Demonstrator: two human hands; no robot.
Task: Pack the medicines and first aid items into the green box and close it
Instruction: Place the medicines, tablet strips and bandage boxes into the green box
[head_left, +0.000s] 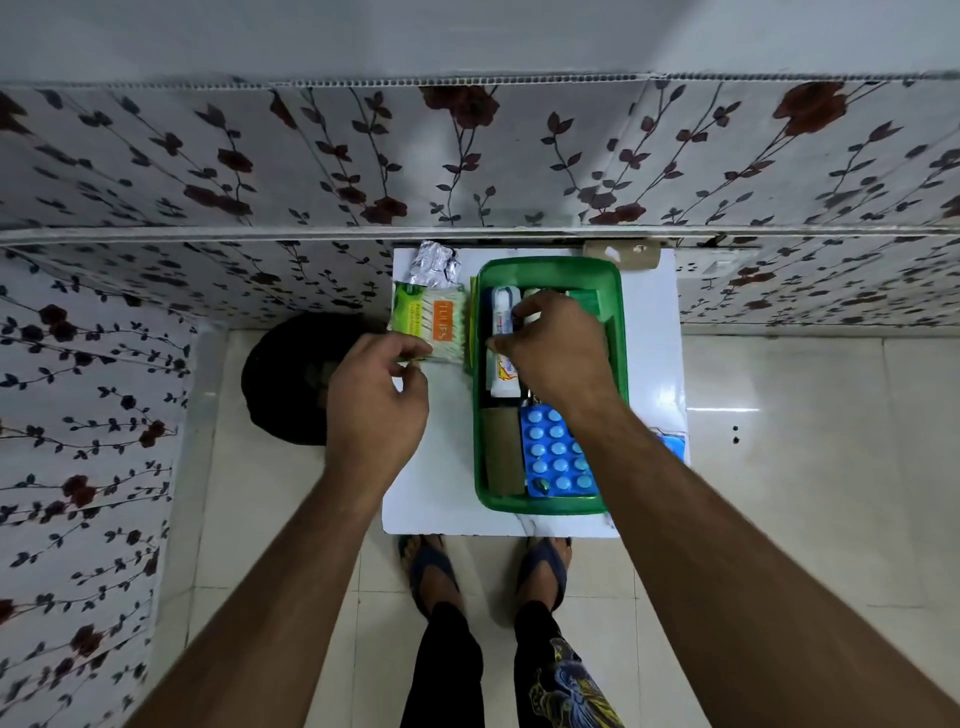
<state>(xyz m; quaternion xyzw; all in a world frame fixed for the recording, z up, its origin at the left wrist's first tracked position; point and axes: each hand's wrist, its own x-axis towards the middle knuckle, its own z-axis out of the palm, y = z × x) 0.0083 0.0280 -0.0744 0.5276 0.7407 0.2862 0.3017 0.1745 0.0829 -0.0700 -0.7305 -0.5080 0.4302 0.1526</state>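
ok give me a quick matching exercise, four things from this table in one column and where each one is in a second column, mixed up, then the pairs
Things:
1. blue pill strip
2. cotton swab pack
3. crumpled foil strip
4. white tube

Places:
A. on the table, at its far left corner, outside the box
B. inside the green box, near end
C. on the table left of the box, at the left hand fingers
D. inside the box, under the right hand

Pairs: 1-B, 2-C, 3-A, 4-D
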